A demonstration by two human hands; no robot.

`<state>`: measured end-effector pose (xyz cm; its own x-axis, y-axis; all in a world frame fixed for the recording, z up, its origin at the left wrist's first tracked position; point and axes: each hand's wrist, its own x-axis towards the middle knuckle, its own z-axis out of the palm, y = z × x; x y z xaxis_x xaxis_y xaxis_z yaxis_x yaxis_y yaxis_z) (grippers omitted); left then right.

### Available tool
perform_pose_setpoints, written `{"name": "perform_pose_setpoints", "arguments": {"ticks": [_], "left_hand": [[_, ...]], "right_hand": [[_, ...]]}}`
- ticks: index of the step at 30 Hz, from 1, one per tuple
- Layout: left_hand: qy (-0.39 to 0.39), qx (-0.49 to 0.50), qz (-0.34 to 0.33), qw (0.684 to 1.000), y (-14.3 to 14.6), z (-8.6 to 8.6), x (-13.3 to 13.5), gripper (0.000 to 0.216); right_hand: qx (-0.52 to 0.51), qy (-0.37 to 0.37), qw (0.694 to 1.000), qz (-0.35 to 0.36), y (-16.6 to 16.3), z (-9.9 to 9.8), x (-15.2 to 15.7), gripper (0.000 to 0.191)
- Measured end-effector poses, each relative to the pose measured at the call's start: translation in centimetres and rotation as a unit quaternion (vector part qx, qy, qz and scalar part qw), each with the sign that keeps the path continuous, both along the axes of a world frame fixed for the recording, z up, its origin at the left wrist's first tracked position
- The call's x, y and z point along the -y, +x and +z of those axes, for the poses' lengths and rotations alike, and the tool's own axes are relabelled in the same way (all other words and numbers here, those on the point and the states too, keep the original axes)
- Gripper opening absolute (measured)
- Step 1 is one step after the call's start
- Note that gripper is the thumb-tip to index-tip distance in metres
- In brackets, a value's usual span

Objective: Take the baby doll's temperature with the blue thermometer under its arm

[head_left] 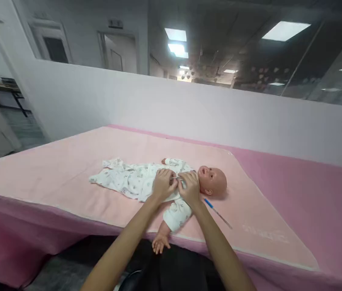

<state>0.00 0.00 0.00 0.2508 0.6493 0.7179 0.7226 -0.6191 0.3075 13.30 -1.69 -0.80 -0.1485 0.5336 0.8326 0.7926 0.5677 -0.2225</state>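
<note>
A baby doll (216, 182) lies on its back, its head to the right. It wears a white printed baby suit (134, 178) with long sleeves and legs. At the doll's chest, my left hand (163, 184) is closed with its fingertips pinched. Close beside it, just below the doll's chin, my right hand (190, 186) is pinched too. A thin white tie string (175, 177) of the suit runs between my fingertips; the exact grip is partly hidden. One doll arm (161, 238) reaches past the bed's near edge.
A slim stick with a blue end (209, 203) lies beside the doll's head. Underneath is a light pink blanket (77, 161) over a darker pink sheet (295, 186). A white wall (159, 101) with a window above it stands behind the bed.
</note>
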Motion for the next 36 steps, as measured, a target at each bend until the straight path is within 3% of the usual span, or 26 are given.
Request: {"name": "perform_pose_setpoints", "arguments": {"ticks": [9,16,32,36], "left_hand": [[-0.031,0.061,-0.010,0.998,0.1,0.0,0.0,0.014],[-0.014,0.024,-0.037,0.999,0.0,0.3,0.4,0.013],[0.017,0.015,0.014,1.000,0.2,-0.3,0.0,0.019],[0.009,0.032,0.038,0.999,-1.0,-0.2,0.0,0.019]], "right_hand": [[0.000,0.005,1.000,-0.010,0.2,-0.1,-0.4,0.014],[-0.018,0.013,1.000,-0.020,0.1,-0.2,-0.4,0.013],[-0.025,0.038,0.999,-0.003,0.0,-0.1,-0.2,0.014],[-0.025,0.047,0.999,-0.006,0.0,0.0,-0.1,0.015]]}}
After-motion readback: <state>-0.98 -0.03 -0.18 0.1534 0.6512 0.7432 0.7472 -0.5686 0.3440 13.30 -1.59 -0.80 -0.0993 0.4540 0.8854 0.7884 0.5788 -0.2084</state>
